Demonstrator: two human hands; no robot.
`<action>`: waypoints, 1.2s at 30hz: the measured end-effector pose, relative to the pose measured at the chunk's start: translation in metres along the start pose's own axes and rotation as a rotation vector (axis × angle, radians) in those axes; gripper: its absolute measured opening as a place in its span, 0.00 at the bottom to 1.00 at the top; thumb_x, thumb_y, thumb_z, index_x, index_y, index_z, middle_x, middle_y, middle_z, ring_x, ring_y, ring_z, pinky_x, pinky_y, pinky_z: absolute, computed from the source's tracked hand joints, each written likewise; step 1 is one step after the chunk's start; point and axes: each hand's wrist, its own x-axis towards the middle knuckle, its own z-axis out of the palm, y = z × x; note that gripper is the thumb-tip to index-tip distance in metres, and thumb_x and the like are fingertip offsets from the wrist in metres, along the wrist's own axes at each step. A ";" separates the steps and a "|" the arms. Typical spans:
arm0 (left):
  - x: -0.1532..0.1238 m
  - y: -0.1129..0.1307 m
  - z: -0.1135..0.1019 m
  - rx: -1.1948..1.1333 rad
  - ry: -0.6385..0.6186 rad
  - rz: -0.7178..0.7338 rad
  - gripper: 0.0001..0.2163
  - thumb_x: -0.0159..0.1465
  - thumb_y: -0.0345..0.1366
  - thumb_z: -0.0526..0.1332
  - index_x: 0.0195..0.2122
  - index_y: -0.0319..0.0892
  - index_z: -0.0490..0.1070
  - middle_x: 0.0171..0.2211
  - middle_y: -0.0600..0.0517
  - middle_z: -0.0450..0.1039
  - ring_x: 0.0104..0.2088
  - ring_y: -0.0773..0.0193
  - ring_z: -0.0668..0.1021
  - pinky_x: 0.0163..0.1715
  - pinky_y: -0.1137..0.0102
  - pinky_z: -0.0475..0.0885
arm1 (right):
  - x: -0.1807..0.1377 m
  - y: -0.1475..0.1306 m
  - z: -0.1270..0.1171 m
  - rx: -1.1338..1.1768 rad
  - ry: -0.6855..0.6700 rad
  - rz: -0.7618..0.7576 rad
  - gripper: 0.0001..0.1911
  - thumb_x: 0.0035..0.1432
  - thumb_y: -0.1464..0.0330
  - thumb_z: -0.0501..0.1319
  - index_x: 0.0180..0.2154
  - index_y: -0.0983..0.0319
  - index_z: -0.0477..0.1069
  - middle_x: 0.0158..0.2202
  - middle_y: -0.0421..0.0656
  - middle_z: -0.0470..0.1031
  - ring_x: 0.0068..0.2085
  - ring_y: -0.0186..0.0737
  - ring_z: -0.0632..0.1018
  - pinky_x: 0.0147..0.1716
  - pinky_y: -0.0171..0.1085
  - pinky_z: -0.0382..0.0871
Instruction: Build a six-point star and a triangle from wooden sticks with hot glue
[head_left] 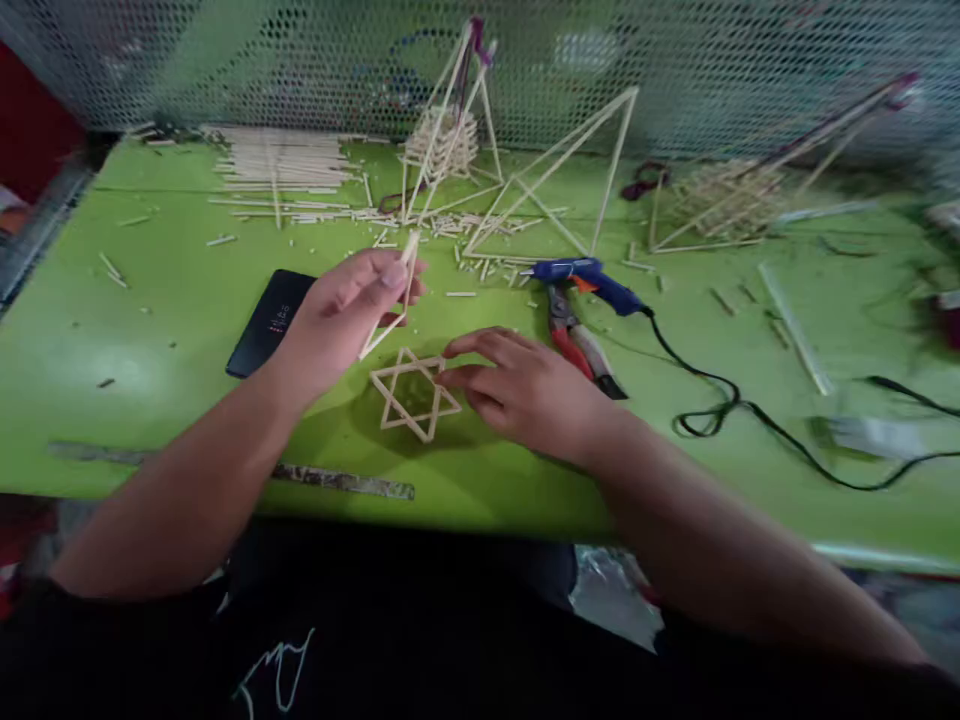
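My left hand [349,305] is closed, its thumb and fingers pinching a triangle of thin wooden sticks [386,333] held upright above the table. Just below and to the right lies a six-pointed star of wooden sticks [409,418]. The fingertips of my right hand [510,385] close around the star's upper right point; the thumb is mostly hidden. A blue glue gun [585,275] with an orange trigger rests beyond my right hand, beside red-handled pliers [574,340]. Left of my left hand, a dark phone [262,325] lies partly covered.
Stick frames [551,205] stand along the back before a perforated metal panel [300,70]. Loose sticks [285,160] are piled at back left, with cut bits scattered about. A black cable [712,385] winds right. A metal ruler [345,480] lies along the front edge.
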 end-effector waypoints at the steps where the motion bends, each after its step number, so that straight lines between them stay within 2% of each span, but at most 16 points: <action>1: -0.004 0.005 0.003 0.078 0.011 -0.011 0.22 0.83 0.62 0.60 0.56 0.51 0.80 0.57 0.47 0.85 0.57 0.54 0.88 0.57 0.60 0.87 | 0.000 0.000 -0.005 0.038 0.066 0.036 0.15 0.76 0.77 0.64 0.52 0.60 0.88 0.55 0.53 0.91 0.54 0.57 0.91 0.54 0.54 0.88; 5: -0.018 0.023 0.016 0.349 0.057 -0.003 0.22 0.81 0.60 0.66 0.62 0.50 0.81 0.62 0.44 0.86 0.62 0.51 0.86 0.63 0.57 0.85 | 0.000 -0.006 -0.017 0.284 0.208 0.194 0.10 0.78 0.74 0.65 0.50 0.57 0.85 0.45 0.47 0.90 0.45 0.46 0.90 0.47 0.45 0.87; 8: -0.022 0.029 0.024 0.479 0.082 0.067 0.20 0.80 0.53 0.69 0.62 0.45 0.81 0.61 0.43 0.86 0.62 0.50 0.86 0.65 0.54 0.83 | 0.002 -0.017 -0.016 0.551 0.150 0.320 0.05 0.80 0.67 0.69 0.51 0.59 0.84 0.44 0.45 0.91 0.39 0.41 0.89 0.40 0.40 0.86; 11: -0.021 0.030 0.029 0.487 0.095 0.099 0.18 0.78 0.50 0.71 0.61 0.45 0.82 0.60 0.44 0.87 0.59 0.52 0.87 0.63 0.54 0.84 | 0.008 -0.031 -0.010 0.751 0.082 0.445 0.11 0.77 0.60 0.74 0.52 0.60 0.82 0.42 0.44 0.90 0.37 0.40 0.87 0.37 0.39 0.84; 16: -0.019 0.025 0.035 0.450 0.149 0.052 0.20 0.77 0.54 0.73 0.60 0.45 0.83 0.59 0.45 0.88 0.58 0.54 0.88 0.58 0.59 0.85 | 0.021 -0.047 0.000 0.771 0.107 0.577 0.17 0.72 0.59 0.78 0.51 0.58 0.75 0.40 0.41 0.86 0.36 0.39 0.85 0.35 0.39 0.81; 20: -0.015 0.017 0.037 0.451 0.201 0.001 0.23 0.77 0.59 0.73 0.59 0.46 0.82 0.57 0.46 0.88 0.55 0.54 0.88 0.54 0.60 0.86 | 0.030 -0.049 0.008 0.790 0.143 0.599 0.15 0.70 0.63 0.76 0.48 0.56 0.72 0.39 0.40 0.85 0.35 0.39 0.84 0.35 0.39 0.79; 24: -0.013 0.015 0.038 0.458 0.222 -0.022 0.25 0.75 0.62 0.73 0.58 0.46 0.82 0.55 0.45 0.88 0.53 0.53 0.88 0.53 0.59 0.85 | 0.035 -0.043 0.013 0.829 0.201 0.617 0.11 0.69 0.64 0.74 0.45 0.57 0.73 0.38 0.41 0.85 0.37 0.40 0.84 0.37 0.41 0.80; 27: -0.013 0.019 0.036 0.454 0.241 -0.043 0.27 0.77 0.64 0.70 0.60 0.46 0.83 0.57 0.44 0.89 0.55 0.52 0.88 0.50 0.61 0.85 | 0.033 -0.036 0.011 0.895 0.233 0.661 0.17 0.66 0.60 0.78 0.49 0.59 0.78 0.39 0.42 0.87 0.36 0.40 0.85 0.37 0.42 0.82; 31: -0.019 0.031 0.029 0.447 0.226 -0.099 0.27 0.80 0.62 0.66 0.67 0.46 0.83 0.63 0.42 0.87 0.57 0.50 0.88 0.48 0.63 0.88 | 0.028 -0.027 0.005 1.014 0.289 0.759 0.33 0.60 0.53 0.84 0.59 0.61 0.80 0.42 0.44 0.89 0.38 0.42 0.87 0.40 0.43 0.87; 33: -0.028 0.039 0.027 0.494 0.208 -0.105 0.28 0.80 0.58 0.68 0.72 0.46 0.81 0.66 0.42 0.86 0.59 0.49 0.88 0.52 0.60 0.89 | 0.024 -0.022 0.003 1.029 0.316 0.774 0.33 0.59 0.51 0.85 0.58 0.60 0.82 0.43 0.45 0.90 0.38 0.42 0.88 0.42 0.44 0.89; 36: -0.050 0.051 0.029 0.544 0.185 -0.088 0.26 0.78 0.47 0.70 0.75 0.47 0.79 0.64 0.43 0.86 0.55 0.50 0.89 0.53 0.56 0.91 | 0.018 -0.017 0.003 0.971 0.337 0.765 0.27 0.62 0.49 0.83 0.52 0.60 0.87 0.41 0.46 0.90 0.36 0.42 0.87 0.40 0.44 0.89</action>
